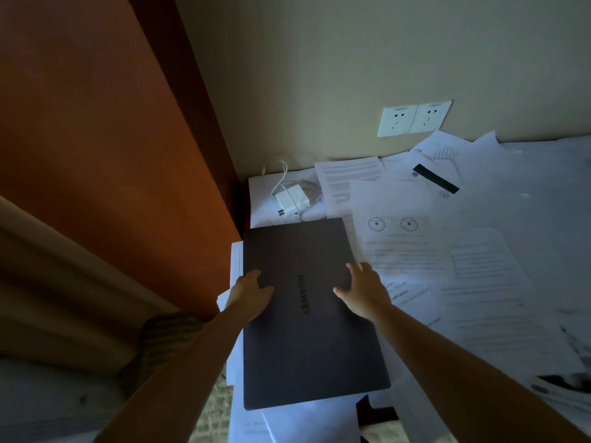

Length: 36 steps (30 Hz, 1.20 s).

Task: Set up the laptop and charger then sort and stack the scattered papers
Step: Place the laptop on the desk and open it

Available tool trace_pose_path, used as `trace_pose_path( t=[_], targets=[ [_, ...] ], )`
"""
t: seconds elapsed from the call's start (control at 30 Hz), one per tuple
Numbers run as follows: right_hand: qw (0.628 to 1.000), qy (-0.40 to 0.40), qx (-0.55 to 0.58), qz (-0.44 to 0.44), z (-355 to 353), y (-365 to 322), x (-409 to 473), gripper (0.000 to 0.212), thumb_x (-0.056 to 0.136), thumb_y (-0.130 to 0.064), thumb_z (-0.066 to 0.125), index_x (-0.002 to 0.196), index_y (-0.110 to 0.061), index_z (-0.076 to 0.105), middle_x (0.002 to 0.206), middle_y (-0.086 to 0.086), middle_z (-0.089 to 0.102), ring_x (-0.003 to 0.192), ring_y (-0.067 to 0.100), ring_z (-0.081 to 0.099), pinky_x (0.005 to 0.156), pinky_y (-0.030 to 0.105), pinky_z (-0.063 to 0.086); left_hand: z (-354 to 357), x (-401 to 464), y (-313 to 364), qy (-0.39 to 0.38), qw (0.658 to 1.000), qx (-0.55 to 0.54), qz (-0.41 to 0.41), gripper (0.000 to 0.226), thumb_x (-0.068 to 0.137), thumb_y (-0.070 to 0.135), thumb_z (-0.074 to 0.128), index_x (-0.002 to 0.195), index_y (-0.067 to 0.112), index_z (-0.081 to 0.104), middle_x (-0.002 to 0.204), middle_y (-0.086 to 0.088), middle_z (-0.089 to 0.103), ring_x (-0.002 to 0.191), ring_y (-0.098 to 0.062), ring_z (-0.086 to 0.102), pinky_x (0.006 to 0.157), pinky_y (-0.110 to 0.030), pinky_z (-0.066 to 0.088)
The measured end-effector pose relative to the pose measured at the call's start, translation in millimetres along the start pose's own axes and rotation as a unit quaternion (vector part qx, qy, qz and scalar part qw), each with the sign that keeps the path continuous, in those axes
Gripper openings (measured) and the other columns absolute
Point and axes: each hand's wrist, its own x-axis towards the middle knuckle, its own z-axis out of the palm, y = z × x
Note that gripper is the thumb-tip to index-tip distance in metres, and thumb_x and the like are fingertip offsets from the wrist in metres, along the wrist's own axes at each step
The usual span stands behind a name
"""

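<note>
A closed dark grey laptop (307,346) lies on scattered papers at the left end of the desk. My left hand (251,294) grips its left edge, thumb on the lid. My right hand (364,290) rests on the lid near the right edge, fingers spread. A white charger (292,202) with its coiled cable lies behind the laptop in the corner. Printed sheets (415,251) cover the desk to the right, overlapping one another.
A double wall socket (414,118) sits on the beige wall above the papers. An orange-brown panel (112,155) closes off the left side. A curtain (64,282) and patterned carpet (169,330) are at lower left. More sheets (303,423) hang over the desk's front edge.
</note>
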Motion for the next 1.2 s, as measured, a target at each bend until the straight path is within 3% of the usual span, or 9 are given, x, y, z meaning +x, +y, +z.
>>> trace_pose_path(
  t=[0.23,0.37,0.5,0.73,0.83,0.93,1.03,1.2],
  targets=[
    [0.997,0.001,0.048,0.058,15,2,-10,0.085,0.085,-0.047,0.063,0.150,-0.017,0.017,0.142,0.012,0.036,0.131,0.029,0.038,0.107,0.039,0.038,9,-2,-6,0.066,0.996,0.001,-0.062,0.052,0.088,0.030,0.053,0.136,0.013,0.043,0.130,-0.015,0.051,0.118,-0.037,0.051,0.098,-0.044,0.046],
    [0.992,0.025,0.085,0.095,19,2,-3,0.084,0.078,-0.051,0.068,0.142,-0.013,0.029,0.132,0.013,0.046,0.123,0.031,0.046,0.102,0.043,0.042,13,9,-20,0.065,0.990,-0.055,-0.116,0.055,0.071,0.044,0.047,0.115,0.012,0.053,0.111,-0.013,0.063,0.103,-0.035,0.059,0.093,-0.044,0.050],
    [0.983,0.024,0.113,0.142,26,1,4,0.088,0.073,-0.056,0.070,0.140,-0.013,0.032,0.133,0.012,0.043,0.124,0.032,0.044,0.103,0.043,0.041,16,16,-26,0.053,0.980,-0.120,-0.148,0.049,0.079,0.041,0.055,0.112,0.005,0.059,0.101,-0.010,0.064,0.097,-0.030,0.061,0.091,-0.041,0.053],
    [0.969,-0.006,0.158,0.189,27,1,15,0.108,0.055,-0.070,0.074,0.138,-0.011,0.037,0.136,0.011,0.045,0.127,0.029,0.043,0.106,0.040,0.037,16,17,-16,0.020,0.939,-0.279,-0.200,0.056,0.082,0.038,0.068,0.124,0.003,0.055,0.114,-0.013,0.061,0.104,-0.030,0.058,0.093,-0.040,0.050],
    [0.963,0.000,0.188,0.192,28,5,12,0.118,0.044,-0.071,0.076,0.139,-0.014,0.038,0.137,0.009,0.046,0.127,0.029,0.043,0.107,0.043,0.036,17,11,-14,0.033,0.937,-0.266,-0.223,0.061,0.078,0.041,0.071,0.123,0.005,0.053,0.115,-0.013,0.057,0.104,-0.030,0.056,0.091,-0.042,0.051],
    [0.961,0.012,0.195,0.195,25,5,1,0.115,0.052,-0.061,0.082,0.143,-0.012,0.032,0.142,0.011,0.040,0.132,0.030,0.038,0.110,0.044,0.033,17,5,-12,0.048,0.948,-0.241,-0.203,0.066,0.074,0.044,0.071,0.126,0.008,0.053,0.118,-0.013,0.056,0.105,-0.031,0.056,0.092,-0.043,0.051],
    [0.963,0.033,0.200,0.176,19,5,-9,0.107,0.062,-0.050,0.083,0.145,-0.011,0.028,0.146,0.010,0.037,0.135,0.030,0.034,0.113,0.042,0.028,12,0,-9,0.041,0.953,-0.243,-0.176,0.056,0.081,0.039,0.068,0.124,0.006,0.052,0.118,-0.013,0.056,0.105,-0.030,0.057,0.090,-0.040,0.051],
    [0.962,0.050,0.214,0.160,10,2,-25,0.114,0.056,-0.059,0.081,0.147,-0.015,0.027,0.146,0.009,0.039,0.133,0.030,0.038,0.111,0.046,0.031,0,-12,1,0.050,0.958,-0.236,-0.156,0.053,0.086,0.036,0.063,0.128,0.006,0.050,0.123,-0.013,0.053,0.108,-0.031,0.054,0.082,-0.033,0.048]
  ],
)
